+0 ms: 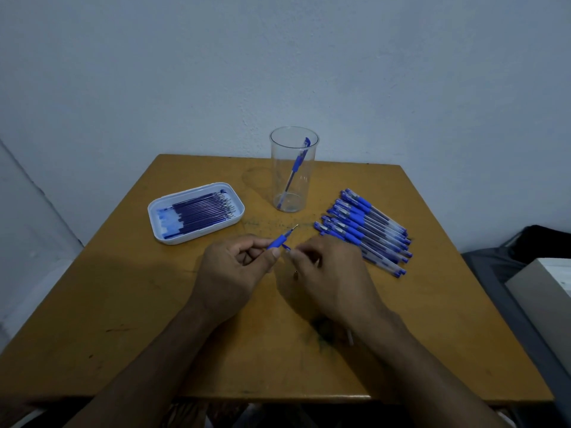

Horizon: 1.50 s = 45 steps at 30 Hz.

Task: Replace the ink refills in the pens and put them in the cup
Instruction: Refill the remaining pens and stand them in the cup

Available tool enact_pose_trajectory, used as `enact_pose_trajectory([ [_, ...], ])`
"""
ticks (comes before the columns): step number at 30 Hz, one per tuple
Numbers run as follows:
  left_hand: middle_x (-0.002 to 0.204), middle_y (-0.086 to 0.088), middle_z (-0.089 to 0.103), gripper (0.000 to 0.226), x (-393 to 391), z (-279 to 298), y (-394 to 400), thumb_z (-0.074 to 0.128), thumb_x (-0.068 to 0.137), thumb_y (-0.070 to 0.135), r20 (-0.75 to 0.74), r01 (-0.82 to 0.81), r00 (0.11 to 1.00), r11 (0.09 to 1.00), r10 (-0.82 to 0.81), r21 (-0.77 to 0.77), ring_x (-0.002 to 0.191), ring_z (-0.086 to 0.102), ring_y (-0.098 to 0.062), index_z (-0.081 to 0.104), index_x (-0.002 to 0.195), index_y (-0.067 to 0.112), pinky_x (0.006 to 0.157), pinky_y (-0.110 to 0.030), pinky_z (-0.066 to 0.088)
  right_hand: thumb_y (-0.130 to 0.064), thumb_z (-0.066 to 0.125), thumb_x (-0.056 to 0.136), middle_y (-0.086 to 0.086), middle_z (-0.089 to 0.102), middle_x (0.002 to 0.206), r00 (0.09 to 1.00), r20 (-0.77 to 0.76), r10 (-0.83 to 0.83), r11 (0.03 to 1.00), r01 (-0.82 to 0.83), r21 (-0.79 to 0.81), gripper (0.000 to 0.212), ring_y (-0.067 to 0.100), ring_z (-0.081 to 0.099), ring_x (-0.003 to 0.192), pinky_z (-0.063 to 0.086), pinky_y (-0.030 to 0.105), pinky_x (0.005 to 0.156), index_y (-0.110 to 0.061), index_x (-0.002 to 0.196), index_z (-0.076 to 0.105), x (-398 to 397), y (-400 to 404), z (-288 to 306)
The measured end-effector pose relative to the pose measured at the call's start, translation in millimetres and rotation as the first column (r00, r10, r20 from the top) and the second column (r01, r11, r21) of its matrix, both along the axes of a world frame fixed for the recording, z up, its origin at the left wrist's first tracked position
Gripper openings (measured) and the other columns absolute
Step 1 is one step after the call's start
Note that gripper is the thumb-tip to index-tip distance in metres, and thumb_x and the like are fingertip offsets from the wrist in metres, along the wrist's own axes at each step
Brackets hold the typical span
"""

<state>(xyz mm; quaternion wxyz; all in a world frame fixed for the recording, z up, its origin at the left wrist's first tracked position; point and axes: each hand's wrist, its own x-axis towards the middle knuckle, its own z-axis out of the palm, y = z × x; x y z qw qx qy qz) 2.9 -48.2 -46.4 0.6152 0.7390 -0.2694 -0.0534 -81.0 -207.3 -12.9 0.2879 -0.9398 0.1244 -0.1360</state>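
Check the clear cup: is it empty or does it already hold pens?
Not empty. The clear cup stands upright on the table with one blue pen leaning inside it.

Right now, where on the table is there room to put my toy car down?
Bare wood lies along the table's near left edge, below the white tray, and at the near right corner. It is crowded around the cup, the pen pile and both hands.

- My left hand [238, 267] is curled, its fingertips pinching the pen grip section [279, 241].
- My right hand [332, 273] is curled, knuckles up; what it pinches is hidden.
- Both forearms reach in from below.
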Motion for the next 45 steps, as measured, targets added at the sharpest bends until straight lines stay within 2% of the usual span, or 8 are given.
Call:
enact_pose_trajectory([
  [4, 0.084, 0.001, 0.075, 0.018, -7, 3, -2, 0.072, 0.091, 0.017, 0.022, 0.034, 0.999, 0.999, -0.034, -0.003, 0.077, 0.072, -0.02, 0.074, 0.101, 0.032, 0.071, -0.043, 0.062, -0.032, 0.06, 0.101, 0.002, 0.068, 0.069, 0.984, 0.134, -0.114, 0.73, -0.008, 0.683, 0.022, 0.004, 0.051, 0.049, 0.039, 0.017, 0.044, -0.02, 0.092, 0.076, -2, 5, 9],
  [12, 0.078, 0.0, 0.072, 0.012, -6, 1, -2, 0.073, 0.091, 0.018, 0.032, 0.03, 0.999, 0.998, -0.031, 0.051, 0.071, 0.068, -0.023, 0.076, 0.095, 0.029, 0.064, -0.042, 0.058, -0.021, 0.052, 0.106, 0.01, 0.076, 0.091, 0.951, 0.163, -0.264, 0.483, -0.016, 0.875, 0.021, 0.019, 0.061, 0.053, 0.044, 0.026, 0.038, -0.007, 0.105, 0.067, 0, 1, 15],
  [19, 0.072, -0.005, 0.069, 0.008, 1, -3, 2, 0.073, 0.092, 0.02, 0.027, 0.048, 0.998, 0.991, -0.051, 0.128, 0.062, 0.058, -0.017, 0.077, 0.094, 0.026, 0.058, -0.035, 0.052, -0.006, 0.055, 0.103, 0.014, 0.071, 0.083, 0.842, 0.175, -0.511, 0.237, -0.058, 0.97, 0.011, 0.017, 0.067, 0.066, 0.061, 0.031, 0.061, -0.003, 0.103, 0.065, 0, -28, 22],
  [22, 0.073, -0.005, 0.07, 0.007, 9, -6, 5, 0.074, 0.091, 0.024, 0.045, -0.007, 0.999, 0.988, 0.0, 0.154, 0.063, 0.058, -0.015, 0.075, 0.091, 0.031, 0.06, -0.039, 0.053, -0.004, 0.061, 0.099, 0.008, 0.07, 0.079, 0.896, 0.093, -0.433, 0.449, 0.125, 0.885, 0.012, 0.011, 0.062, 0.064, 0.056, 0.026, 0.057, -0.006, 0.106, 0.071, -7, -49, 20],
  [25, 0.073, -0.004, 0.069, 0.007, 11, -8, 4, 0.074, 0.092, 0.026, 0.059, -0.012, 0.998, 0.985, 0.002, 0.17, 0.062, 0.056, -0.011, 0.075, 0.091, 0.032, 0.058, -0.037, 0.051, -0.012, 0.066, 0.097, 0.007, 0.07, 0.072, 0.958, -0.092, -0.273, 0.793, 0.278, 0.543, 0.013, 0.016, 0.061, 0.063, 0.053, 0.034, 0.06, -0.012, 0.09, 0.076, -16, -54, 13],
  [28, 0.072, -0.003, 0.069, 0.005, 8, -9, 2, 0.074, 0.091, 0.026, 0.08, 0.001, 0.997, 0.983, -0.016, 0.185, 0.061, 0.057, -0.017, 0.077, 0.093, 0.03, 0.057, -0.04, 0.051, -0.02, 0.066, 0.098, 0.009, 0.069, 0.072, 0.94, -0.271, -0.209, 0.951, 0.26, 0.17, 0.02, 0.017, 0.064, 0.066, 0.054, 0.037, 0.066, -0.013, 0.082, 0.075, -20, -46, 2],
  [35, 0.072, -0.004, 0.069, 0.007, 7, -10, 1, 0.073, 0.092, 0.026, 0.095, 0.013, 0.995, 0.979, -0.033, 0.202, 0.061, 0.058, -0.02, 0.077, 0.097, 0.027, 0.058, -0.045, 0.052, -0.03, 0.059, 0.1, 0.008, 0.071, 0.085, 0.89, -0.366, -0.274, 0.961, 0.239, -0.138, 0.025, 0.021, 0.068, 0.078, 0.056, 0.034, 0.068, -0.01, 0.094, 0.073, -20, -37, -6],
  [45, 0.071, -0.003, 0.069, 0.009, 8, -12, 1, 0.073, 0.092, 0.027, 0.106, 0.015, 0.994, 0.979, -0.038, 0.205, 0.063, 0.059, -0.023, 0.078, 0.1, 0.025, 0.057, -0.044, 0.052, -0.043, 0.056, 0.101, 0.002, 0.049, 0.123, 0.902, -0.353, -0.248, 0.961, 0.181, -0.21, 0.023, 0.006, 0.048, 0.07, 0.04, 0.02, 0.063, -0.024, 0.107, 0.067, -31, -21, -8],
])
